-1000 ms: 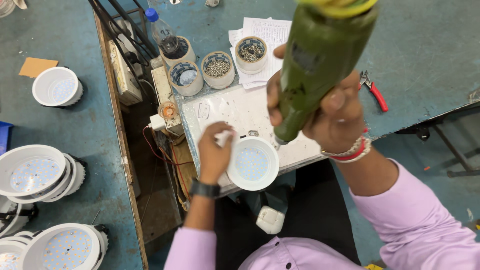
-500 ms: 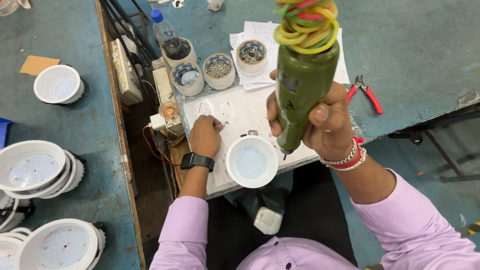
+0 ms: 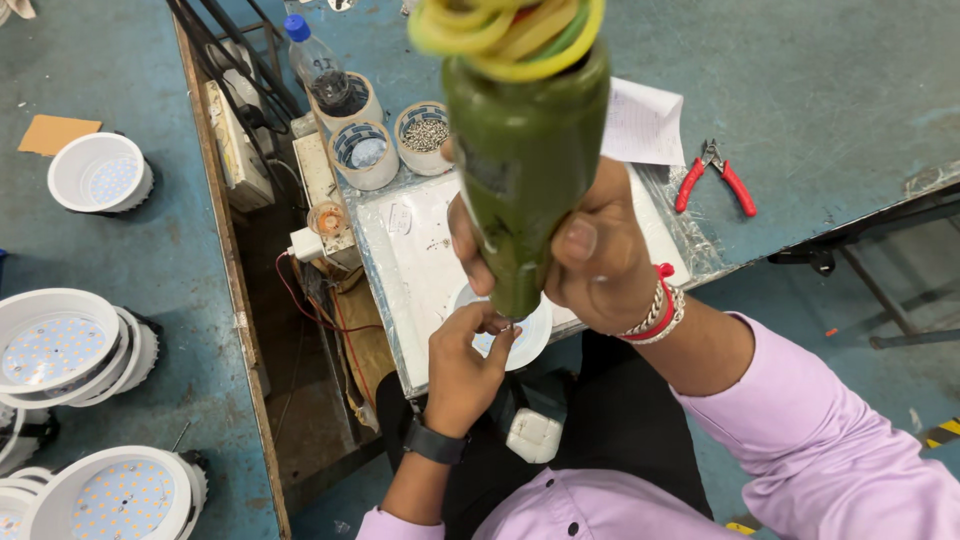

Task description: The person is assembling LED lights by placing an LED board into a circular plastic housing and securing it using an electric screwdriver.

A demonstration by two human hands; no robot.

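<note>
Small round tubs [image 3: 424, 136] of screws stand on the surface [image 3: 800, 90]. The right hand [image 3: 590, 255] grips a green electric screwdriver [image 3: 525, 170]; the left hand [image 3: 462, 362] pinches a white downlight housing [image 3: 530, 335].

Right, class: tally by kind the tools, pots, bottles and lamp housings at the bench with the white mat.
green power screwdriver: 1
red-handled pliers: 1
small round pots: 3
plastic bottle: 1
white lamp housing: 1
Total: 7

Centre frame, the right hand [image 3: 590, 250] grips a green driver [image 3: 525, 170] upright over a white lamp [image 3: 525, 335]; the left hand [image 3: 465, 365] steadies it.
</note>
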